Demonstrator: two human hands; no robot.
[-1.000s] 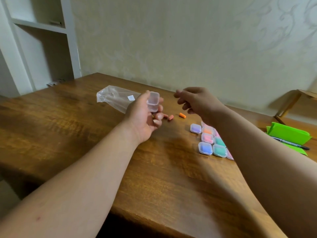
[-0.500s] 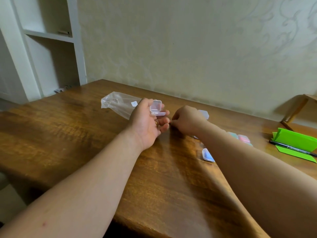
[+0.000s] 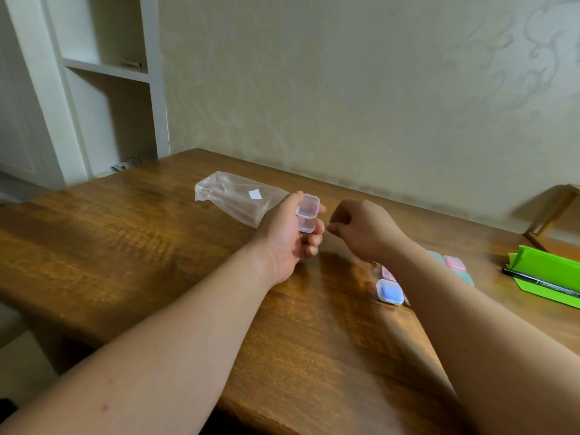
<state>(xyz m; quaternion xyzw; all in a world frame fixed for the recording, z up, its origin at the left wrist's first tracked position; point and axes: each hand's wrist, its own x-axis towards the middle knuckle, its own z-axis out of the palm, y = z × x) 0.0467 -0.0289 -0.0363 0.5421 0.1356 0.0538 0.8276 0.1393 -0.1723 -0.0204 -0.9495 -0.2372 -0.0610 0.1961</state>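
Head view: your left hand's (image 3: pixel 282 240) fingers (image 3: pixel 314 238) and thumb are wrapped round a small clear box (image 3: pixel 308 211). It is held off the table with its hinged lid open and pink showing inside.

Your right hand (image 3: pixel 365 229) is just beside it and not touching. Its fingers are curled tight, with the thumb and forefinger tips pressed together and aimed at the box. I can't tell whether anything is pinched between them.

- **Around the hands:**
  - A clear plastic bag (image 3: pixel 232 196) lies flat on the table right behind your left hand, which covers its near end.
  - A cluster of closed small boxes sits under your right forearm, partly hidden by it. A blue one (image 3: pixel 390 291) is on the near side, with a pink one (image 3: pixel 454 263) and a teal one (image 3: pixel 468 278) beyond the arm.
  - A green folder (image 3: pixel 552 268) with a black pen (image 3: pixel 533 279) on it lies well to the right, near the picture's edge.
- **Room to move:**
  - There is bare wood to the left of your left arm and between your forearms.
  - The table's (image 3: pixel 125 246) near edge runs diagonally below your arms. Its left corner is close to the shelf unit (image 3: pixel 106 70).
  - The far edge meets the wall (image 3: pixel 345 89).
- **Surface and room:**
  - The tabletop is dark brown wood with a glossy grain.
  - The wall is pale and faintly patterned, and the shelving on the left is white.
  - A wooden frame (image 3: pixel 552 211) leans at the far right.
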